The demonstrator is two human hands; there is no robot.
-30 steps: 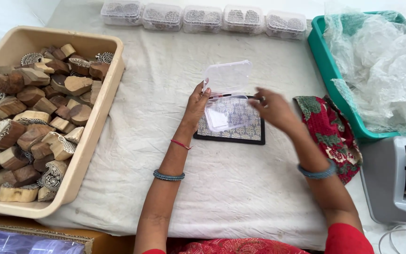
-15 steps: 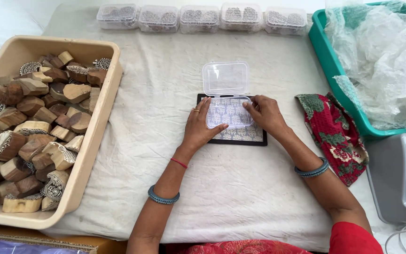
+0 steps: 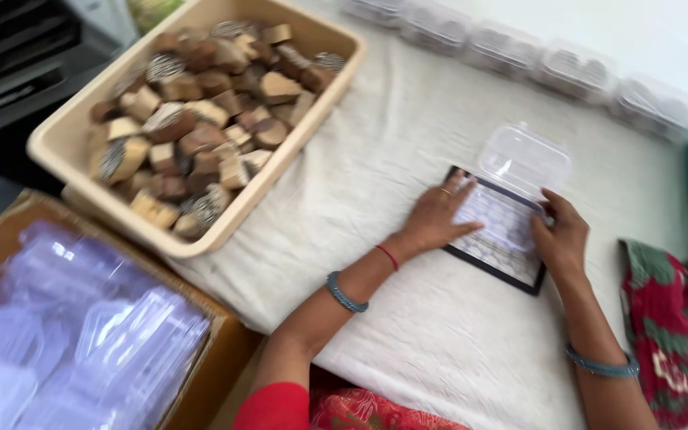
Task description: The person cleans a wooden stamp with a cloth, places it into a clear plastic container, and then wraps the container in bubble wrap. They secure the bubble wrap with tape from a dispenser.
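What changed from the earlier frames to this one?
The camera view swung left, bringing a cardboard box of clear plastic containers into view. The left hand and right hand, lifted over the clear hinged box a second ago, now press flat on it. The box stays open on the dark-framed board; the tray of wooden blocks is unmoved.

clear plastic box | lid open | on dark-framed patterned board
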